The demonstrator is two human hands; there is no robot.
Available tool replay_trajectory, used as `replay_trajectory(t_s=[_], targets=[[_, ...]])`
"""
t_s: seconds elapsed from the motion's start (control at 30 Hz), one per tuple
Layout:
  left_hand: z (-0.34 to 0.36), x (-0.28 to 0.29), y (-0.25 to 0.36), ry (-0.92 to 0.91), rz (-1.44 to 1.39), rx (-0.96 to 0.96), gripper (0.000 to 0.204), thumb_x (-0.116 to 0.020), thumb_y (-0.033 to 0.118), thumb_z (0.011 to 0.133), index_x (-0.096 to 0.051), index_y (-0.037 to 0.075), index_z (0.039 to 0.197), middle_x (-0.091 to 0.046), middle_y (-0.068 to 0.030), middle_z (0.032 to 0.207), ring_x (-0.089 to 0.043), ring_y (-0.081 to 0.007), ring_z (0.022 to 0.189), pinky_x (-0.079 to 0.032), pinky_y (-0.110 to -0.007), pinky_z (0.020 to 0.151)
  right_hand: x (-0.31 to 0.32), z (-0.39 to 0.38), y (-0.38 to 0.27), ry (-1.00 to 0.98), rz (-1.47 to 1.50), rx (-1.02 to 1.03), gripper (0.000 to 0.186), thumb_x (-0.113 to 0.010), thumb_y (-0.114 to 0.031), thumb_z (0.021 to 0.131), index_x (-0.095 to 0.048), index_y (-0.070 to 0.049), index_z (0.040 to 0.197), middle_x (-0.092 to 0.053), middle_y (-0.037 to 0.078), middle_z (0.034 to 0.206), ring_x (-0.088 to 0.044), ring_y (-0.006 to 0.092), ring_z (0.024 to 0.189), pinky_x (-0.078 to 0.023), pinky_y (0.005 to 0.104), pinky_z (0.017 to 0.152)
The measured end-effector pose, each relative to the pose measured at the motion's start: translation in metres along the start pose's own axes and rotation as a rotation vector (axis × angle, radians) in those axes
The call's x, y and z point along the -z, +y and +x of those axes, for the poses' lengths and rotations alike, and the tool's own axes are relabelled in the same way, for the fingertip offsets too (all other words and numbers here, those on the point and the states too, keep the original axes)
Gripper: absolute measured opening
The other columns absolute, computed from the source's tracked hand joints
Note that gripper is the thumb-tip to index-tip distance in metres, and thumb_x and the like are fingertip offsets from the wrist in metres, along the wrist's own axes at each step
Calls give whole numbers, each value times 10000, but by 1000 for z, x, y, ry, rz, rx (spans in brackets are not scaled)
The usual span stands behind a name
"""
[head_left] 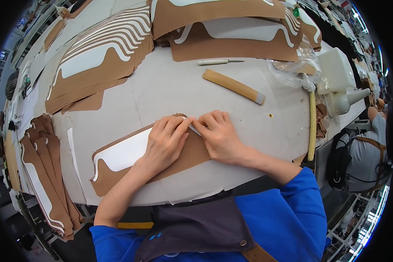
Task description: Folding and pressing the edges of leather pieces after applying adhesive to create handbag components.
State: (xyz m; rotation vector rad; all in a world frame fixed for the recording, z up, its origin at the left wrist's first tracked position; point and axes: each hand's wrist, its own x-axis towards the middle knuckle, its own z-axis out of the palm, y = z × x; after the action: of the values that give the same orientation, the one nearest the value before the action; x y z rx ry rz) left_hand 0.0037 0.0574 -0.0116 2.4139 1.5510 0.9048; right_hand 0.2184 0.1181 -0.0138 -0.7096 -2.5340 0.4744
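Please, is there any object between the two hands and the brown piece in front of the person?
Nothing visible does. The left hand and right hand are directly at the brown piece; the flat stick lies apart, farther up the table.

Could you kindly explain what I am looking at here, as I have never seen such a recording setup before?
There is no machine: these are a person's bare left hand and right hand. A wide fisheye camera worn on the head looks down, so straight edges bend near the rim.

Both hands rest on a brown sheet with a white shaped layer, their fingers close together at its upper edge. The exact pinch is too small to make out.

Further back on the pale table lie a stack of similar pieces, a thin pointed tool and a flat tan bar.
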Motion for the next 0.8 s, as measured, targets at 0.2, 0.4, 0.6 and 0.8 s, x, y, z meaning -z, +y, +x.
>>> replay_trajectory(t_s=[0.2, 0.4, 0.6, 0.8], targets=[[-3, 0, 0, -45, 38, -11, 553, -753, -2, 832, -681, 73, 1375, -622, -89, 1142, -608, -279, 1052, -492, -432, 905, -7, -5, -3, -43, -306, 196, 444, -662, -65, 763, -697, 149, 1151, -612, 191, 1138, -559, 318, 1081, -429, 478, 976], [-3, 0, 3, -59, 67, -29, 541, -722, 1, 818, -713, 107, 1348, -601, -95, 1168, -606, -283, 1094, -489, -442, 938, 5, -24, -5, -5, -378, 202, 539, -659, -70, 765, -666, 145, 1259, -594, 195, 1229, -561, 339, 1225, -390, 530, 1063], [-7, 1, 16, -48, 43, 19, 511, -702, -33, 778, -721, 78, 1276, -610, -121, 1228, -590, -311, 1177, -483, -471, 1005, 48, -28, -2, 10, -91, 18, 379, -757, -95, 797, -713, 12, 1158, -607, 166, 1264, -558, 361, 1252, -410, 521, 1045], [7, -27, 45, -25, -77, -10, 400, -695, -33, 760, -688, 25, 1156, -630, -111, 1209, -567, -320, 1208, -429, -484, 1067, 57, 19, 93, 55, -220, -106, 399, -762, -87, 871, -672, -55, 1258, -614, 135, 1253, -575, 333, 1183, -462, 448, 991]])
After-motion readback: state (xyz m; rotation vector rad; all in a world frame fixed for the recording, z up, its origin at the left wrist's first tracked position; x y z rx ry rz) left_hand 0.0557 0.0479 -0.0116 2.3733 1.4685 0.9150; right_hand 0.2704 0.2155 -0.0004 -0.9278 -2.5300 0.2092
